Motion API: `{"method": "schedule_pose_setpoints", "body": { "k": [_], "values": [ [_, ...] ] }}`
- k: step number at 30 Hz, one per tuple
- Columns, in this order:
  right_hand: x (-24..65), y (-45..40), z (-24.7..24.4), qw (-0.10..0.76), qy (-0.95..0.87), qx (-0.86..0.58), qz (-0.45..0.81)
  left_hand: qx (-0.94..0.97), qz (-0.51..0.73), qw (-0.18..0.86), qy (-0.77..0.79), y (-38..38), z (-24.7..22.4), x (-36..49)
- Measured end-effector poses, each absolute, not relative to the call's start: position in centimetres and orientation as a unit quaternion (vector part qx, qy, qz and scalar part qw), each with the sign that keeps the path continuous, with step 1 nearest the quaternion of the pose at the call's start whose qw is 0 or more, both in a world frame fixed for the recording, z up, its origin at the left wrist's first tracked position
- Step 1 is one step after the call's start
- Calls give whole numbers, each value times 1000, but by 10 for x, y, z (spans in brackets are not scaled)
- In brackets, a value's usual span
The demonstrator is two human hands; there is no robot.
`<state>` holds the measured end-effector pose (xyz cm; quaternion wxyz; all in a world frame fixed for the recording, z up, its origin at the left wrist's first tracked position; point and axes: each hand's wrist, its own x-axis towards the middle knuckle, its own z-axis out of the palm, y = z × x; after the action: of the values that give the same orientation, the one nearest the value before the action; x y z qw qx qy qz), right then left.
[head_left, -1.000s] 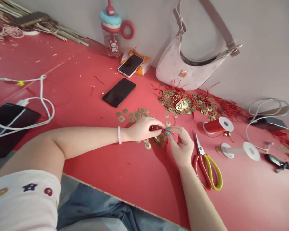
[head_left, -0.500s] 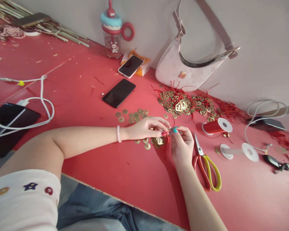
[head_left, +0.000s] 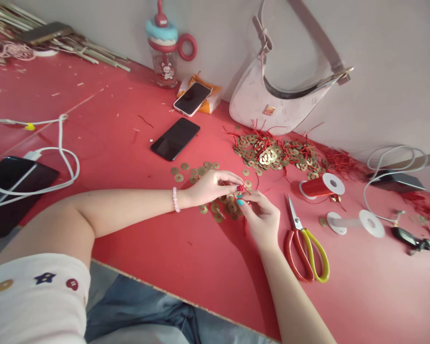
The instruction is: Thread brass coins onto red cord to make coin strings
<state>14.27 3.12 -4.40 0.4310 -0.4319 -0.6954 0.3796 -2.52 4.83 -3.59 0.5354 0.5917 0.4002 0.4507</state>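
Note:
My left hand point(head_left: 215, 185), a pink bead bracelet point(head_left: 175, 199) on its wrist, pinches a thin red cord point(head_left: 250, 190) between thumb and fingertips. Close against it, my right hand point(head_left: 264, 220) has thumb and forefinger closed on the same cord; its end hangs below, partly hidden by the fingers. Whether a coin is threaded there is too small to tell. Beneath the hands lie loose brass coins point(head_left: 218, 218) with holes in the middle. Scissors point(head_left: 296, 223) with one red and one yellow handle rest, blades parted, just right of my right hand.
Behind the hands spreads a heap of coins tied with red cord point(head_left: 268, 155). A red cord spool point(head_left: 322, 186) and a bare spool point(head_left: 354, 224) stand at the right. A handbag point(head_left: 247, 100), a cup point(head_left: 164, 62), phones point(head_left: 175, 138) and white cables point(head_left: 61, 138) surround the workspace.
My right hand has shifted left and turned, its thumb now lower and beneath the left fingertips. The left fingertips have moved slightly left and up. The whole view has drifted slightly.

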Motion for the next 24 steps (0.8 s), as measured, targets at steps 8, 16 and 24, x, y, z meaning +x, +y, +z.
{"method": "schedule_pose_setpoints", "body": {
  "k": [8, 16, 24],
  "values": [
    [133, 29, -44, 415, -598, -494, 476, 618, 470, 497, 388, 48, -35, -26],
    [130, 27, -39, 440, -576, -510, 464, 660, 470, 459, 364, 47, -37, -26],
    [129, 25, -42, 485, -555, -509, 445, 699, 464, 409, 359, 47, -41, -26]
  ]
}}
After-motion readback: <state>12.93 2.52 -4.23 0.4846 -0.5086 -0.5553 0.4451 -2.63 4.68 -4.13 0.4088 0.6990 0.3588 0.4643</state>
